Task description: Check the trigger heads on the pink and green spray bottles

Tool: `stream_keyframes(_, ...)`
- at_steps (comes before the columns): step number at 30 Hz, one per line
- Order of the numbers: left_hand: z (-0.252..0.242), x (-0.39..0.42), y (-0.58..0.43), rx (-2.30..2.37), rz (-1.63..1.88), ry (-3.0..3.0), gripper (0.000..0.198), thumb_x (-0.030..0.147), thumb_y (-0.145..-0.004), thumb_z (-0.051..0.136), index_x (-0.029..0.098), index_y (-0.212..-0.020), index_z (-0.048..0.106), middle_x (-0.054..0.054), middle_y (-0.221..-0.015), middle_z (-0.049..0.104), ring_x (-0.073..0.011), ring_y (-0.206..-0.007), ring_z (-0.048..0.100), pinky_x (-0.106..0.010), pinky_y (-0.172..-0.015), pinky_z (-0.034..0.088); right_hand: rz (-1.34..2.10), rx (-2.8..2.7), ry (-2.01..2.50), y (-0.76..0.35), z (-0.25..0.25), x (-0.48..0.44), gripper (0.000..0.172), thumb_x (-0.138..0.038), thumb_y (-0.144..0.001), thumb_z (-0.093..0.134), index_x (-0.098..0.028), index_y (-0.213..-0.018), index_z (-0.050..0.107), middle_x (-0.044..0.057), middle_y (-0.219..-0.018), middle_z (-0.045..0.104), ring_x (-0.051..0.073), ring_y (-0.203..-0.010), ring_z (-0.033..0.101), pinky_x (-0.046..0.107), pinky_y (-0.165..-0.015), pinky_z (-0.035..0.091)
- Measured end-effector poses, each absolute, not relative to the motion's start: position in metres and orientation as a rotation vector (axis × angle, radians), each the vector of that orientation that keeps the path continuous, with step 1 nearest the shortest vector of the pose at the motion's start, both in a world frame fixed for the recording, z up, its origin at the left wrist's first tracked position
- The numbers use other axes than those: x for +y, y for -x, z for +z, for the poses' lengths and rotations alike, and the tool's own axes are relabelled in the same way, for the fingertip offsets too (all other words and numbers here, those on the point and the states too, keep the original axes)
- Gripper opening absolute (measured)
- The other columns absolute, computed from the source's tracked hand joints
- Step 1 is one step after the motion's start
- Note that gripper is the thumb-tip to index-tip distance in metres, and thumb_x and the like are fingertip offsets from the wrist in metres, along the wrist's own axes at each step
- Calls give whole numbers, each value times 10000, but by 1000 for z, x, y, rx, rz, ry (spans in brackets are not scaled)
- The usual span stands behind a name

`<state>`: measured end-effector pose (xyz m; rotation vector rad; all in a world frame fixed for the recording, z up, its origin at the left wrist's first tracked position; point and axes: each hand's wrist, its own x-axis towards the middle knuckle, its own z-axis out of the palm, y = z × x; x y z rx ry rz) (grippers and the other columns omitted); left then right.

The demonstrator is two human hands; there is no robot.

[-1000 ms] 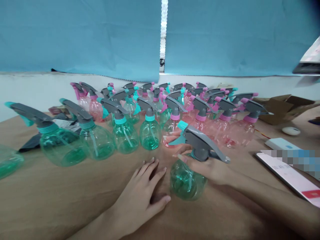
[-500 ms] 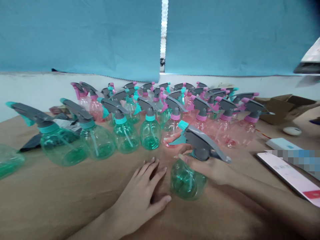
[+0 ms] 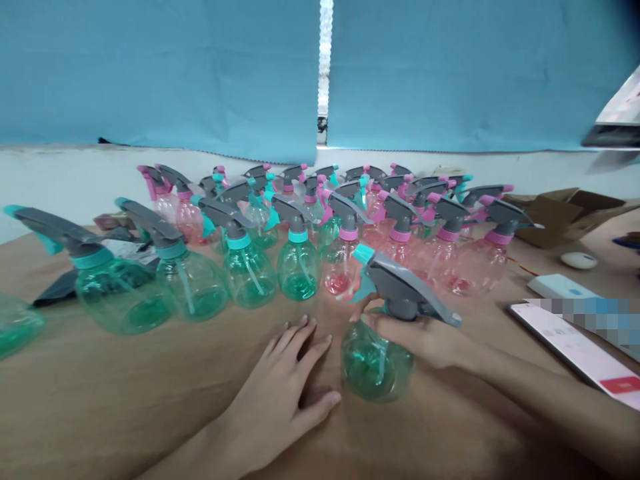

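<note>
My right hand wraps round the neck of a green spray bottle with a grey head and turquoise nozzle and trigger. One of its fingers is by the trigger; the fingertips are partly blurred. The bottle stands on the brown table, nozzle facing away to the left. Left of that bottle, my left hand lies flat on the tabletop, fingers spread, holding nothing. Just beyond it stands another green spray bottle. A pink spray bottle is beside that one.
Several green and pink spray bottles stand in rows toward the wall. At right are a phone, a white box, a white computer mouse and an open cardboard box. A black bag lies behind the left bottles.
The view has shifted slightly, so the background things sit a little further left. Both hands and the held spray bottle stay nearly where they were; a fingertip by the trigger has moved slightly.
</note>
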<state>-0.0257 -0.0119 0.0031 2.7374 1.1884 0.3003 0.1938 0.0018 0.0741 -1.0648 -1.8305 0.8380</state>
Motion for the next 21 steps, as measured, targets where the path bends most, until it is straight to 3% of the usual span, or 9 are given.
stream_keyframes(4, 4, -11, 25, 1191, 280, -2735, 574, 487, -889, 523, 222, -1382, 400, -110, -1470, 340, -313, -1325, 313, -500, -1028, 323, 829, -1822, 1061, -196, 77, -1, 69, -212, -631, 504, -242, -575, 530, -14, -569, 597, 159, -631, 637, 245, -546, 538)
stream_keyframes(7, 5, -11, 24, 1193, 266, -2746, 576, 488, -890, 519, 215, -1383, 398, -116, -1464, 349, -315, -1322, 316, -510, -1026, 320, 863, -1834, 1077, -197, 76, -1, 76, -210, -648, 504, -246, -628, 568, -17, -572, 587, 144, -554, 597, 242, -485, 520)
stream_keyframes(12, 5, -11, 25, 1194, 260, -2746, 574, 497, -890, 513, 218, -1380, 405, -110, -1467, 345, -320, -1323, 314, -513, -1021, 326, 871, -1827, 1008, -194, 75, 3, 132, -234, -681, 494, -235, -601, 598, 16, -733, 641, 170, -730, 645, 286, -661, 548)
stream_keyframes(15, 6, -12, 25, 1201, 259, -2743, 577, 492, -889, 516, 214, -1382, 404, -118, -1466, 346, -327, -1314, 329, -518, -1013, 336, 808, -1829, 1034, -192, 72, 5, 167, -264, -719, 478, -230, -610, 600, 22, -716, 635, 182, -690, 641, 305, -611, 541)
stream_keyframes(21, 5, -12, 25, 1195, 280, -2750, 583, 483, -884, 530, 219, -1386, 395, -115, -1459, 359, -325, -1311, 335, -509, -1010, 344, 722, -1827, 1116, -191, 63, 6, 225, -271, -762, 467, -234, -875, 659, 15, -718, 629, 168, -622, 620, 330, -611, 541)
